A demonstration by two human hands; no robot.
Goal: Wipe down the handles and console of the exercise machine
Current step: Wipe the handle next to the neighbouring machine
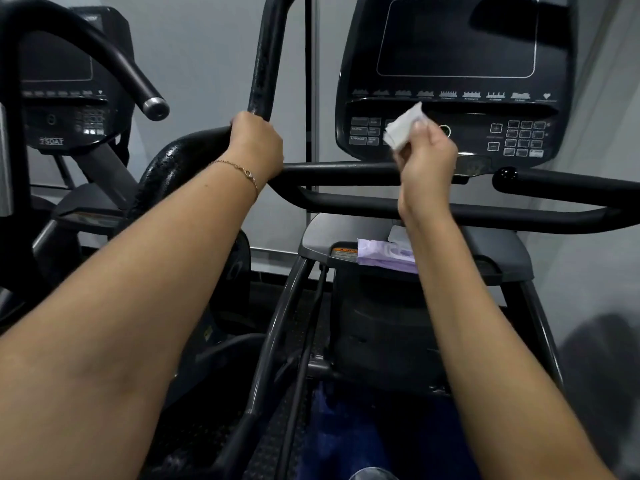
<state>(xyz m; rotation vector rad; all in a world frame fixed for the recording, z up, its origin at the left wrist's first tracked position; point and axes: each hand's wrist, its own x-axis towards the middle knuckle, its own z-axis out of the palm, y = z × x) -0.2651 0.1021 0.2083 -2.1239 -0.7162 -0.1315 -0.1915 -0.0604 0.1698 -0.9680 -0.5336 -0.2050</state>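
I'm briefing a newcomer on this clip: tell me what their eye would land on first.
The white wipe, pinched in the right hand, stands out against the dark console. The left hand grips the black handle to the console's left. A purple wipes pack lies on the grey shelf below.

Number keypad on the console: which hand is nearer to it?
Right. The right hand, pinching a white wipe, is just left of the number keypad; the left hand grips a handle far to its left.

Gym: cardio machines (pixel 69 98) w/ consoles (pixel 450 81)
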